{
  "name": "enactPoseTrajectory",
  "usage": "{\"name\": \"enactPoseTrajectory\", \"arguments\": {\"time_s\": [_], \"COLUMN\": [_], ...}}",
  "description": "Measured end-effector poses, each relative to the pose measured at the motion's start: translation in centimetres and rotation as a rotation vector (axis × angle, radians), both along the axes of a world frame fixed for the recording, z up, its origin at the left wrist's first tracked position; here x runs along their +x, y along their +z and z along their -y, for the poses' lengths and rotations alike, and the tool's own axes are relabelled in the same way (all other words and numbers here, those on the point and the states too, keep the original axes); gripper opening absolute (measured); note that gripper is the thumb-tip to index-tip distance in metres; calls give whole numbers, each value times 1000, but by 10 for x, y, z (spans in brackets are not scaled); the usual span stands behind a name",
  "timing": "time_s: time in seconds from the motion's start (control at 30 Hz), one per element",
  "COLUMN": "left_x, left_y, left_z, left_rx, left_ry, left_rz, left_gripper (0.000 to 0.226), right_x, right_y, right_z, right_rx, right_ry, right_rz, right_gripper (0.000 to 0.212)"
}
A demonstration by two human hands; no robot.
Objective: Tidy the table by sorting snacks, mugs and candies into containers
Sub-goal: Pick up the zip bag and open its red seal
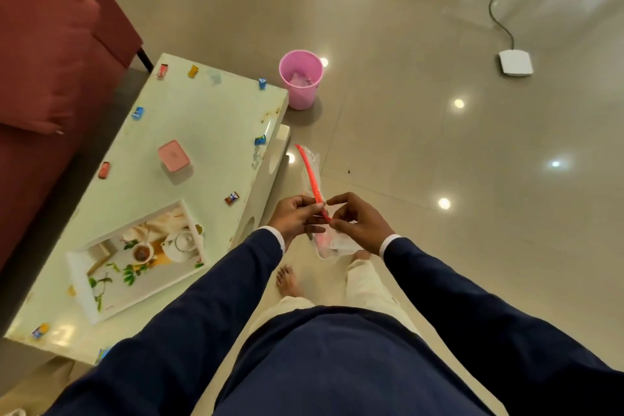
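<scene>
The person stood beside the white surface (209,118), both hands out in front over the floor. The left hand (295,218) and right hand (358,224) each had a grip clamped on a clear plastic bag (332,241) with a red zip strip (312,181), fingers pinching the strip from either side. The bag hung between the hands, off the surface. Wrapped candies lay scattered on the surface: a blue one (260,140) near the right edge, a red one (104,169) near the left edge. A pink box (174,155) sat mid-surface, with a printed tray (135,260) nearer. A pink bin (300,78) stood on the floor beyond the far corner.
</scene>
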State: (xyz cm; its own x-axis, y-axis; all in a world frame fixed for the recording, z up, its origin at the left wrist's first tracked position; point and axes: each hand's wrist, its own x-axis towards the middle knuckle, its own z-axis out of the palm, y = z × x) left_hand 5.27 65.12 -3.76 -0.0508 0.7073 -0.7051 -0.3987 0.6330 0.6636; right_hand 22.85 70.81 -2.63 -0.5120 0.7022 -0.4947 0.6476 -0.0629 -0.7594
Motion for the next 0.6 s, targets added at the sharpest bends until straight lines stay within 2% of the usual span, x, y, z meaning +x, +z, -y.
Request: {"name": "enactPoseTrajectory", "arguments": {"time_s": [0.2,0.37,0.6], "left_x": [-4,-1,6], "left_y": [-2,2,8], "left_z": [-61,-114,-158], "left_rx": [18,-45,-121], "left_ry": [91,181,462], "left_rz": [-147,-198,-239], "left_gripper": [22,8,4], "right_x": [-23,-28,-49], "right_y": [-8,-5,-3], "right_z": [-75,-151,-229], "right_rx": [2,-78,-116], "right_ry": [-46,110,338], "right_rz": [-57,-45,-50], "right_gripper": [23,18,18]}}
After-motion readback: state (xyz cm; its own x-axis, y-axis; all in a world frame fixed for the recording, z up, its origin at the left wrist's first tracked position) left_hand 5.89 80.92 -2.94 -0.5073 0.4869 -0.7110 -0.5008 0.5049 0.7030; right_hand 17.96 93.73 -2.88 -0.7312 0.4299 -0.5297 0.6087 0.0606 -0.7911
